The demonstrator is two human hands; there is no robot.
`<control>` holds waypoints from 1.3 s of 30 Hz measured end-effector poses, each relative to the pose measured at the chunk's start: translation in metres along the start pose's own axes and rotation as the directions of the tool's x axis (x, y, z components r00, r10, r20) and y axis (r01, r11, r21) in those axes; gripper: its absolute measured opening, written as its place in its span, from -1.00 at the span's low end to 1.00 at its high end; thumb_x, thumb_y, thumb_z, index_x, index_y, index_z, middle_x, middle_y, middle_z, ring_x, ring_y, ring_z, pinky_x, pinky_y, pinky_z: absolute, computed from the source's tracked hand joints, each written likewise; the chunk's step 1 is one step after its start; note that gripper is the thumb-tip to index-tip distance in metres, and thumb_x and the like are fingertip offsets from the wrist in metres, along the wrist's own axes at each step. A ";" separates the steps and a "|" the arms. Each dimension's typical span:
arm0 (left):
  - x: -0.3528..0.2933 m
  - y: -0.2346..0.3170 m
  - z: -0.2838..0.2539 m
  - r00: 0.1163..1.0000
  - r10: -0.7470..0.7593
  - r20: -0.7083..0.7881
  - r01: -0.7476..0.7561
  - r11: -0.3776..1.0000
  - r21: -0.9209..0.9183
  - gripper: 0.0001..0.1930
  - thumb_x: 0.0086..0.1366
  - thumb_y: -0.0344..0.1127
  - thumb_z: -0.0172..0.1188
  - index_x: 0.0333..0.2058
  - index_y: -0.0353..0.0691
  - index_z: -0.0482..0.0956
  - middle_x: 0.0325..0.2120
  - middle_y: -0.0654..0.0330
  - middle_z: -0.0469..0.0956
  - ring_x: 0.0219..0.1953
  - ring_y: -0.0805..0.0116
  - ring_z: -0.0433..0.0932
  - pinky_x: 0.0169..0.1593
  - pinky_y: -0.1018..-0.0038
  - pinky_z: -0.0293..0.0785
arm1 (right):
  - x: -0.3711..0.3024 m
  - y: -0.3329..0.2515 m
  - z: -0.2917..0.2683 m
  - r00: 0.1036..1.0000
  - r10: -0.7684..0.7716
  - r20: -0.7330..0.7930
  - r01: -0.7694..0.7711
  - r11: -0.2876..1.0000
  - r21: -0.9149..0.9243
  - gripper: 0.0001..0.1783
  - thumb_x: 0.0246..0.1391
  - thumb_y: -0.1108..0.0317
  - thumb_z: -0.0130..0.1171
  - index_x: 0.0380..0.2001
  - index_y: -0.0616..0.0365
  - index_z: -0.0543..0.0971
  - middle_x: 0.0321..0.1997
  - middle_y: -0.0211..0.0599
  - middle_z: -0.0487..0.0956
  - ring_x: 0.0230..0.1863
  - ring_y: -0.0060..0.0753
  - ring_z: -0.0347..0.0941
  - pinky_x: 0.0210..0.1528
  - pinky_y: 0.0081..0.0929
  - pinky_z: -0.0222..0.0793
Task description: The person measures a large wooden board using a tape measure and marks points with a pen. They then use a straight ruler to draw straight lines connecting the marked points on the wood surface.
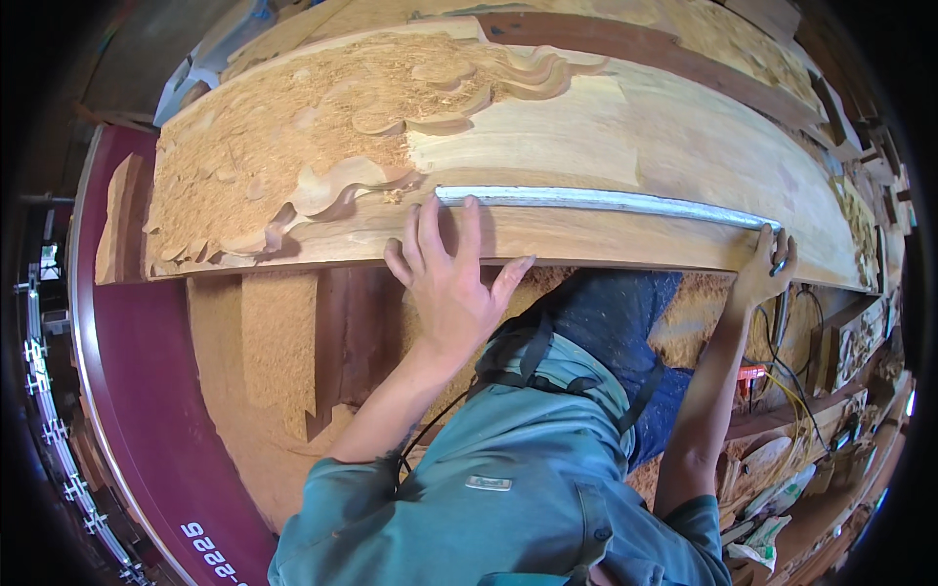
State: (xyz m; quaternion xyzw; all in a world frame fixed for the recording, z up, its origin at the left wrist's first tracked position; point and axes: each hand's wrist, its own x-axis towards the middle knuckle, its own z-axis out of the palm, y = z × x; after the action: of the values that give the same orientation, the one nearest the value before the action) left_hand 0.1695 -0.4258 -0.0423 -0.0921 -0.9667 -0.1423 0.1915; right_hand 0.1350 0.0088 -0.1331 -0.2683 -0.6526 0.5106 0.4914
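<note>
A long silvery metal bar [606, 200] lies lengthwise on a pale carved wooden board [547, 234], close to the board's near edge. My left hand [445, 283] is open at the bar's left end, fingers spread, with fingertips on or beside the metal. At the other end, my right hand [765, 269] has its fingers bent around the bar's tip. Something small and dark shows at these fingers; I cannot make out whether it is a ring or a held piece. Raised wavy carving [327, 190] lies left of the bar, its hollows full of sawdust.
A maroon panel [156, 342] stands at the left, near a wood block [122, 220]. Sawdust-covered timber [278, 342] lies below the board. Cables [791, 376] and an orange-red object [750, 372] are at the lower right, with more carved boards [855, 342] beyond.
</note>
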 end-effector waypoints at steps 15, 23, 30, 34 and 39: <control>0.005 -0.001 0.015 0.995 0.090 -0.034 -0.084 0.984 0.154 -0.08 0.24 0.30 0.28 0.41 -0.17 0.30 0.37 -0.27 0.13 0.41 -0.29 0.10 0.31 -0.41 -0.09 | 0.000 -0.011 0.005 0.987 -0.158 -0.040 0.129 0.905 -0.406 -0.39 0.10 0.37 0.45 0.14 0.48 0.46 0.14 0.05 0.61 0.15 -0.23 0.55 0.22 -0.34 0.44; 0.004 -0.009 0.019 0.976 0.199 -0.085 -0.175 0.956 0.235 -0.15 0.36 0.28 0.16 0.43 -0.17 0.26 0.36 -0.25 0.15 0.39 -0.20 0.14 0.30 -0.20 0.01 | -0.006 -0.012 0.012 0.983 -0.133 -0.124 0.097 0.960 -0.264 -0.44 0.06 0.30 0.43 0.08 0.32 0.52 0.05 0.04 0.65 0.12 0.05 0.56 0.18 -0.17 0.43; 0.004 -0.010 0.019 0.973 0.211 -0.093 -0.184 0.953 0.239 -0.16 0.37 0.27 0.17 0.42 -0.18 0.27 0.36 -0.28 0.15 0.39 -0.20 0.15 0.29 -0.17 0.03 | -0.009 -0.017 0.012 0.987 -0.099 -0.126 0.060 0.958 -0.282 -0.44 0.04 0.31 0.43 0.09 0.30 0.52 0.05 0.04 0.64 0.13 0.05 0.55 0.19 -0.18 0.42; 0.005 -0.011 0.018 0.973 0.211 -0.096 -0.184 0.954 0.236 -0.16 0.38 0.27 0.16 0.43 -0.18 0.26 0.36 -0.28 0.15 0.38 -0.20 0.15 0.29 -0.18 0.03 | -0.008 -0.015 0.013 0.987 -0.080 -0.139 0.041 0.963 -0.266 -0.43 0.03 0.30 0.44 0.09 0.31 0.53 0.07 0.06 0.62 0.12 0.04 0.56 0.18 -0.19 0.44; 0.006 -0.008 0.018 0.973 0.209 -0.096 -0.185 0.959 0.216 -0.17 0.39 0.27 0.14 0.43 -0.18 0.26 0.35 -0.28 0.16 0.39 -0.20 0.15 0.29 -0.18 0.03 | -0.008 -0.017 0.014 0.987 -0.074 -0.144 0.040 0.974 -0.225 -0.41 0.01 0.29 0.47 0.09 0.32 0.53 0.07 0.07 0.62 0.12 -0.01 0.58 0.17 -0.21 0.45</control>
State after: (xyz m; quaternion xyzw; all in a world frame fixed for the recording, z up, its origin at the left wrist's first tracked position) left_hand 0.1561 -0.4274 -0.0575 -0.1592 -0.9493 -0.0273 0.2698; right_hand 0.1280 -0.0094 -0.1206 -0.3403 -0.6737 0.3987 0.5210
